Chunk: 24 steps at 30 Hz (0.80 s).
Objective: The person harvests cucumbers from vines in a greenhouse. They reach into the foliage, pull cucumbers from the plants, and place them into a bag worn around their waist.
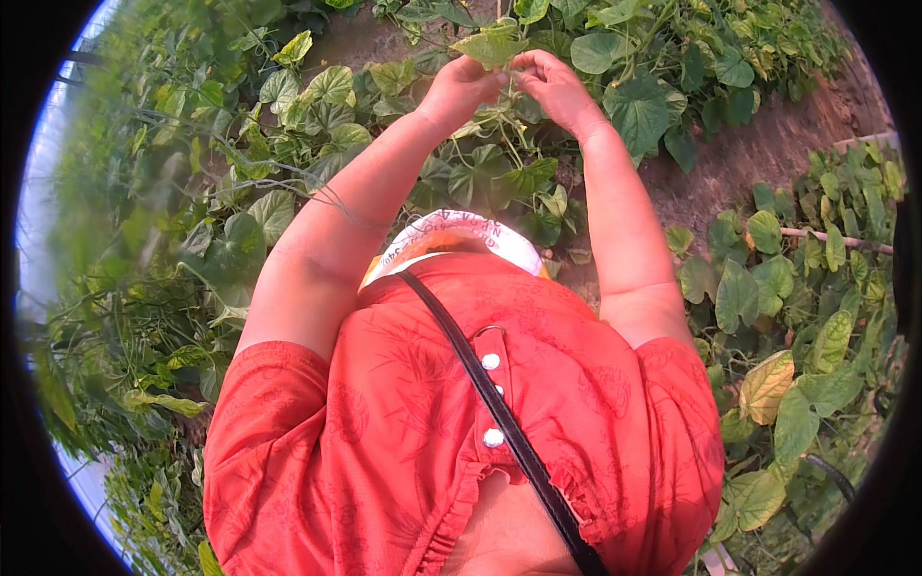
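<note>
Both arms reach forward to a climbing vine, which looks like cucumber. My left hand (464, 90) is curled in at the vine, thumb and fingers drawn together on its thin stem (512, 85). A broad pale-green leaf (493, 46) partly covers its fingers. From the other side my right hand (560, 88) pinches at the same stem, its fingertips close to those of the left. What exactly lies between the fingertips is too small to make out. Below the hands hang thin stalks and tendrils (510, 137) among darker leaves.
Dense vines (281, 165) crowd the left side, with thin wires or strings (266, 183) near my left forearm. More leafy plants (778, 288) grow at the right, past bare soil (691, 187). A white and orange printed sack-like cloth (518, 248) bearing writing is at my waist. A black strap (475, 374) crosses my chest.
</note>
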Tool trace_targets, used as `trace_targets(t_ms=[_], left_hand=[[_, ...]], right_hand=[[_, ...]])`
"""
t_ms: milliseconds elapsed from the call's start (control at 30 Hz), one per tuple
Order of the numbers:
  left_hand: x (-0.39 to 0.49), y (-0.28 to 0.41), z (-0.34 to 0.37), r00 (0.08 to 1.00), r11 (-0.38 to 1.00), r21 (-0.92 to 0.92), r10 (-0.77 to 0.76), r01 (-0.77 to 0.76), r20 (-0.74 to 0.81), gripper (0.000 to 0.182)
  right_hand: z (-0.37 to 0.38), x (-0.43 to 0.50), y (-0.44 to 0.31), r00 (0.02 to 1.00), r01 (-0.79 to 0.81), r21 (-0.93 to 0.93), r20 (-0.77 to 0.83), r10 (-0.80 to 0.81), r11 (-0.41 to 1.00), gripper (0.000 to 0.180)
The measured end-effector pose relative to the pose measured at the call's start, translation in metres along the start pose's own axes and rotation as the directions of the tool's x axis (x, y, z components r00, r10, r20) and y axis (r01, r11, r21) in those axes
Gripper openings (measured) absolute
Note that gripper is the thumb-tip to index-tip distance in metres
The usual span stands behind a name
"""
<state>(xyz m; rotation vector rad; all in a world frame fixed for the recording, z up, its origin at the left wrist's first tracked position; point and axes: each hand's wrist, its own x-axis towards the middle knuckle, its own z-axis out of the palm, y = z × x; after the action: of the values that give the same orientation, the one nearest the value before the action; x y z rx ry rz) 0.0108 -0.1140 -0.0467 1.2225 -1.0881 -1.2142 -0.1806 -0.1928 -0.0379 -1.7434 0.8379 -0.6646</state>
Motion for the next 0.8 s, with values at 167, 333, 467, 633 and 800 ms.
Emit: trace_targets(t_ms=[167,333,467,633,800], left_hand=[[-0.006,0.010,0.006,1.000,0.998,0.068,-0.013,0.014,-0.018,0.028],[-0.002,0.005,0.003,1.000,0.999,0.052,0.015,-0.016,0.010,0.030],[-0.010,0.018,0.005,0.999,0.998,0.047,0.032,-0.034,0.030,0.026],[-0.015,0.027,-0.003,0.999,0.984,0.179,-0.024,0.019,0.023,0.028],[0.005,0.026,-0.010,0.996,0.991,0.107,0.084,-0.083,-0.006,0.022]], right_hand=[[-0.039,0.006,-0.031,0.972,0.140,0.151,-0.207,-0.107,0.979,0.027],[-0.042,0.009,-0.044,0.990,0.119,0.142,-0.095,-0.106,0.983,0.029],[-0.027,0.004,-0.037,0.994,0.047,-0.007,0.097,-0.046,0.999,0.037],[-0.016,0.002,-0.022,0.983,0.079,0.039,0.162,-0.084,0.996,0.025],[-0.024,-0.003,-0.031,0.999,-0.014,0.051,0.050,0.011,0.999,0.017]])
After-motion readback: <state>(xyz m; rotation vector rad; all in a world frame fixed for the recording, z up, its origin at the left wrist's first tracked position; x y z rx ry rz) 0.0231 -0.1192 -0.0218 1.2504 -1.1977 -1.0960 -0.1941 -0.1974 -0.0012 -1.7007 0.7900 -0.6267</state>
